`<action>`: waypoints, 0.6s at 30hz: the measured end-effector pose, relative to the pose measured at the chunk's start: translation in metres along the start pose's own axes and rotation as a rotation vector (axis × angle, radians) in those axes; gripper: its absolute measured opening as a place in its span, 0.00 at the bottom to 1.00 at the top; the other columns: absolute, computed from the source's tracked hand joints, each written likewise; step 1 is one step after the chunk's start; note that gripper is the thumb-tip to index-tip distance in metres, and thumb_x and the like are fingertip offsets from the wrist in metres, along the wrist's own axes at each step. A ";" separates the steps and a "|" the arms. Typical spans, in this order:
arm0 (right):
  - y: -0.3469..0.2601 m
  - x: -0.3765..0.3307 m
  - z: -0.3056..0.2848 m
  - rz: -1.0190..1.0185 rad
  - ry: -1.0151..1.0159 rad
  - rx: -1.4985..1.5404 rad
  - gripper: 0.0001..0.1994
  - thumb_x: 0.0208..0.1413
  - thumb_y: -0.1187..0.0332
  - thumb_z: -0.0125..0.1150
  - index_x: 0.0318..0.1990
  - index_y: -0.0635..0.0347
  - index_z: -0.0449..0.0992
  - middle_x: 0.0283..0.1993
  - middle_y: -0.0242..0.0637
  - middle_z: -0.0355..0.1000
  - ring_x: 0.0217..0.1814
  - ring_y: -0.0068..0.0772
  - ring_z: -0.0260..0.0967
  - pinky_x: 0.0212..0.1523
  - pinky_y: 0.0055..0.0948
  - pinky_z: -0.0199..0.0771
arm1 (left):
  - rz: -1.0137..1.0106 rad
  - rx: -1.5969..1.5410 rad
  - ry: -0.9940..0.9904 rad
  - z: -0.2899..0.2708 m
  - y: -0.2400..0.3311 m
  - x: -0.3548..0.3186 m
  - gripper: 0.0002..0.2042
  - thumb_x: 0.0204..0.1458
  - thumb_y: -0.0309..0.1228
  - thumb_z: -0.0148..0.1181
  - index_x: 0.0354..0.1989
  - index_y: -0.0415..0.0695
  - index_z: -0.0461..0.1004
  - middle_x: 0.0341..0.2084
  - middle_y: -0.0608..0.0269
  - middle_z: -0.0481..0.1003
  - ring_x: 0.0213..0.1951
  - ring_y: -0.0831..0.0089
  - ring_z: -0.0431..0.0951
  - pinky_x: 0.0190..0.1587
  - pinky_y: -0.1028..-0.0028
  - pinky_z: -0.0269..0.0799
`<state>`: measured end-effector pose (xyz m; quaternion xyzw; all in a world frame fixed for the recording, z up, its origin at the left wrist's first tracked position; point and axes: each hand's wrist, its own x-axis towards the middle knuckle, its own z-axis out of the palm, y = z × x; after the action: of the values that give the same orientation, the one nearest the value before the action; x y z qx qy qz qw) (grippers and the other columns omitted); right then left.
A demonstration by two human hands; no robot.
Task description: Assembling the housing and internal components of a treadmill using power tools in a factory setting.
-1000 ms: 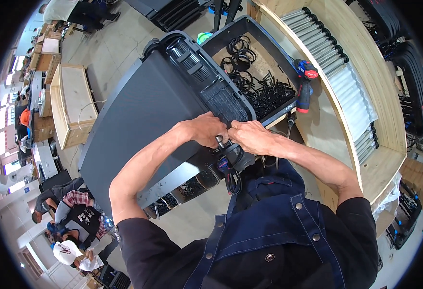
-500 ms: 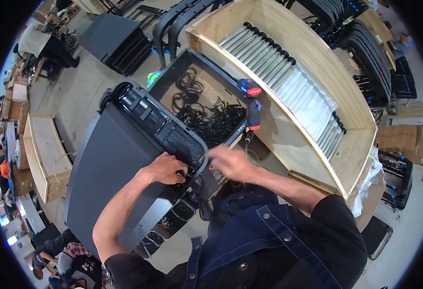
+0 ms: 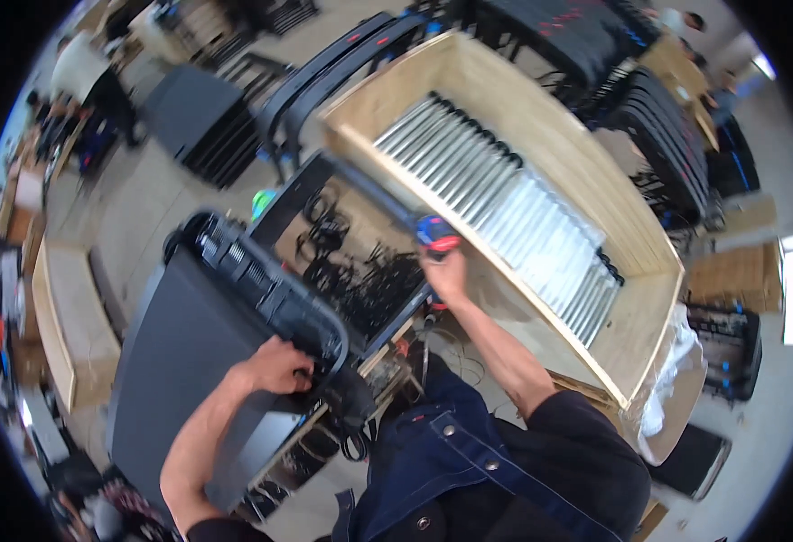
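Right hand (image 3: 446,274) grips blue-red power drill (image 3: 436,233) beside parts tray (image 3: 374,191); left hand (image 3: 279,366) curls at grey housing (image 3: 184,352), can't tell if holding.

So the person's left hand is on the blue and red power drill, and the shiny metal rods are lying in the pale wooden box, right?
Almost! The head view shows the right hand on the blue and red power drill, not the left hand, which is by the dark grey panel. The shiny metal rods are indeed lying in the pale wooden box.
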<state>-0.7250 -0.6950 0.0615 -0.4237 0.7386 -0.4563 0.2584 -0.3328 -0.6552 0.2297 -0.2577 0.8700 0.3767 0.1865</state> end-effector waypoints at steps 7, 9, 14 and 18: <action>-0.101 -0.056 -0.140 0.323 -0.784 0.405 0.26 0.47 0.71 0.76 0.56 0.59 0.75 0.44 0.38 0.81 0.37 0.27 0.78 0.41 0.30 0.81 | -0.107 -0.055 -0.098 -0.005 -0.004 0.013 0.10 0.50 0.41 0.64 0.35 0.52 0.82 0.36 0.63 0.82 0.45 0.59 0.77 0.53 0.59 0.66; -0.107 -0.064 -0.146 0.440 -0.931 0.399 0.28 0.45 0.70 0.75 0.57 0.59 0.75 0.46 0.44 0.82 0.34 0.30 0.79 0.38 0.31 0.82 | -0.131 -0.084 -0.177 -0.010 0.001 0.010 0.11 0.51 0.41 0.64 0.38 0.51 0.83 0.40 0.66 0.81 0.50 0.62 0.72 0.58 0.61 0.58; -0.091 -0.065 -0.135 0.528 -1.122 0.329 0.26 0.47 0.77 0.74 0.56 0.61 0.75 0.42 0.42 0.82 0.36 0.29 0.80 0.37 0.31 0.84 | -0.172 -0.096 -0.179 -0.008 0.005 0.008 0.12 0.52 0.41 0.64 0.40 0.50 0.83 0.38 0.65 0.80 0.49 0.63 0.72 0.57 0.62 0.59; -0.089 -0.065 -0.129 0.583 -1.173 0.339 0.24 0.48 0.79 0.73 0.55 0.61 0.76 0.42 0.41 0.81 0.40 0.30 0.80 0.38 0.32 0.86 | -0.184 -0.070 -0.212 -0.009 0.007 0.009 0.12 0.52 0.40 0.64 0.41 0.51 0.83 0.37 0.66 0.80 0.49 0.63 0.72 0.57 0.62 0.59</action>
<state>-0.7567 -0.6000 0.1987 -0.3384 0.4784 -0.1719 0.7919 -0.3458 -0.6607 0.2350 -0.3014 0.8046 0.4131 0.3018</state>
